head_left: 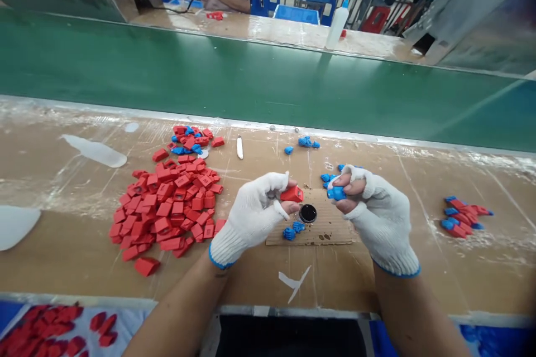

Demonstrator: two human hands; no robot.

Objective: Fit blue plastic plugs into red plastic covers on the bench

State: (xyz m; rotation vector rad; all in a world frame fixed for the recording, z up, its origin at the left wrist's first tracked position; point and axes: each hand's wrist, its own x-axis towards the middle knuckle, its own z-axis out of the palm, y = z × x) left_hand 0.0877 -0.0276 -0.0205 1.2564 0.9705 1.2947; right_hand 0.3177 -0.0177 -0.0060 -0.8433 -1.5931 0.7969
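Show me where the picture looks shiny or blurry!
In the head view, pale glare streaks the worktable, and softer shine lies on the green strip; also in the head view, the grey panel at upper right looks smeary, while the red piece in the left hand looks fairly clear.

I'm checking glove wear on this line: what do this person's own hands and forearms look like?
The left hand and right hand wear matching white knitted gloves with ribbed cuffs edged in blue. The gloves leave some fingertips uncovered. No sleeves show on the forearms.
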